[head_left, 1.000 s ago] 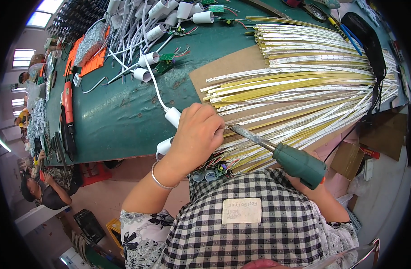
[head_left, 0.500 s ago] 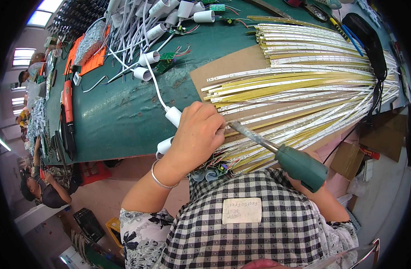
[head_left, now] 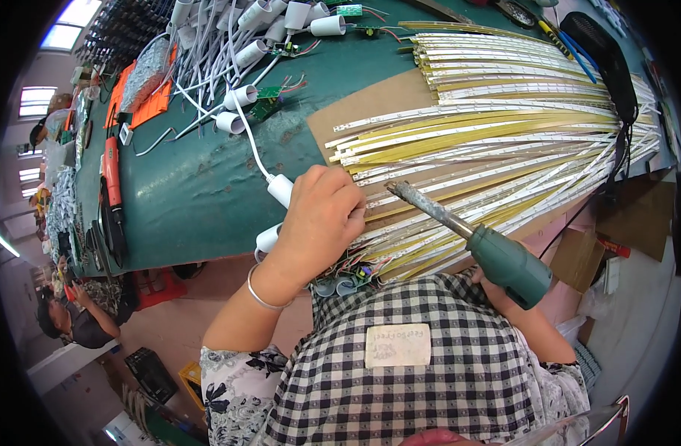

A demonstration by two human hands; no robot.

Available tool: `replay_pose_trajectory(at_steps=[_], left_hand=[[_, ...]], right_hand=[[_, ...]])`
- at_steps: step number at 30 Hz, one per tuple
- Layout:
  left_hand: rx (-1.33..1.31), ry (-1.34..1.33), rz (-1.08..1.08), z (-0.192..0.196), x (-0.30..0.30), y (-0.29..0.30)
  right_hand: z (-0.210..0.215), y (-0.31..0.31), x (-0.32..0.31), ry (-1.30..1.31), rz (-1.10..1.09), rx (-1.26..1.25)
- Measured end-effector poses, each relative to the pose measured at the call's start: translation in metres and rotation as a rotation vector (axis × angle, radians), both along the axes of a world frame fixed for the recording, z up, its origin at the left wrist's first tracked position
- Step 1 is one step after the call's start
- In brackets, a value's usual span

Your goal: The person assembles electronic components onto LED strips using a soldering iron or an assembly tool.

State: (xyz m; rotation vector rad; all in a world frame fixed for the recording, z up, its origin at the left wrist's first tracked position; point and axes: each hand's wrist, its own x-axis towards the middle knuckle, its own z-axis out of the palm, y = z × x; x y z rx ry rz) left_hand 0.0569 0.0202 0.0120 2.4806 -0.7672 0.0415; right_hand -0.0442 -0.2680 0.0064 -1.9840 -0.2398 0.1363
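My left hand (head_left: 324,214) is closed over the table's front edge, fingers curled and pinched together; what lies between them is hidden. Against that hand's left side sits a white cylindrical end cap (head_left: 280,190) with a white cable, and a second white cap (head_left: 267,239) shows beside the wrist. My right hand (head_left: 492,291), largely covered by the tool, grips a soldering iron (head_left: 508,264) with a green handle. Its dark metal tip points up and left, apart from my left fingers, above white and yellow LED strips (head_left: 429,195). Wired circuit boards (head_left: 361,275) lie below the strips' near ends.
White caps with cables (head_left: 251,53) are heaped at the back left, some with green boards (head_left: 267,92). A red electric screwdriver (head_left: 111,171) lies on the left of the green table (head_left: 199,186). Cardboard (head_left: 333,111) lies under the strips. Another person (head_left: 76,316) sits at far left.
The soldering iron's tip has lifted away from my left fingertips, up and to the right. My left hand keeps its pinch, and the whole view has shifted slightly.
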Motion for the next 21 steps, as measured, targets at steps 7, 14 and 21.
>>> replay_pose_trajectory(at_steps=[7,14,21], left_hand=[[0.012,-0.021,-0.006,0.0,0.0,0.001],[0.076,-0.02,0.021,0.003,-0.004,0.0],[0.045,0.033,0.047,0.002,-0.011,-0.003]], right_hand=[[-0.009,-0.004,-0.011,0.08,-0.075,0.037],[0.0,-0.003,-0.005,0.161,-0.088,0.133],[-0.011,-0.008,-0.012,0.105,-0.107,0.07]])
